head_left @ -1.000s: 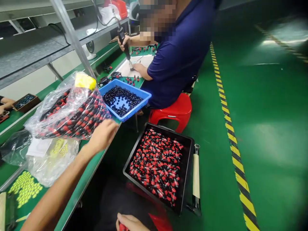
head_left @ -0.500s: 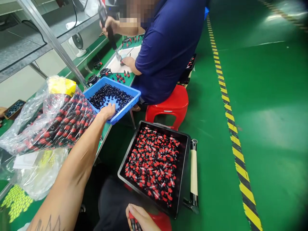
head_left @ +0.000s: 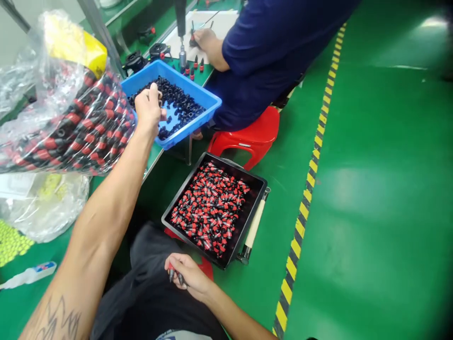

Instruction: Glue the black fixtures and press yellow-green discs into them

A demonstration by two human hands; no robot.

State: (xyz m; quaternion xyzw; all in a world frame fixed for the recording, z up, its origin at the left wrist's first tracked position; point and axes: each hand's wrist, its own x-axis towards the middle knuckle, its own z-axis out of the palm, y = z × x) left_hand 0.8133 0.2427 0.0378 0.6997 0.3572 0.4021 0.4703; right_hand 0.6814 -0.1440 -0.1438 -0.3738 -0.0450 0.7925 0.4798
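Right hand: the right hand (head_left: 187, 276) is held above the dark-clothed lap (head_left: 152, 283); by its grip, red-and-black pieces (head_left: 171, 273) are pinched, dark tips pointing down.
White tube: the white tube (head_left: 33, 275) is laid on the green desk (head_left: 21, 302), left of the left forearm (head_left: 102, 212).
Yellow-green discs: the yellow-green discs (head_left: 12, 243) are spread on the desk, near a clear bag (head_left: 71, 210).
Black bin: the black bin (head_left: 253, 203) is set beside the desk and is heaped with more red-and-black pieces; a cream-sleeved bar (head_left: 255, 225) is seen along its right side.
Large bag: many red-and-black pieces are held in the large bag (head_left: 102, 127), topped with a yellow patch (head_left: 95, 54).
Left hand: the left hand (head_left: 148, 107) is held over the blue tray (head_left: 209, 104); its fingers are curled, but whether anything is pinched in the grip cannot be told.
Blue tray: small black parts (head_left: 177, 94) are held in it, around a partly bare patch.
Red stool: the red stool (head_left: 247, 137) is occupied by a person in dark blue (head_left: 276, 42).
White sheet: a dark piece (head_left: 193, 40) is touched on the white sheet (head_left: 226, 21) by that person's hand (head_left: 207, 40); a driver (head_left: 180, 19) is seen pointing downward nearby.
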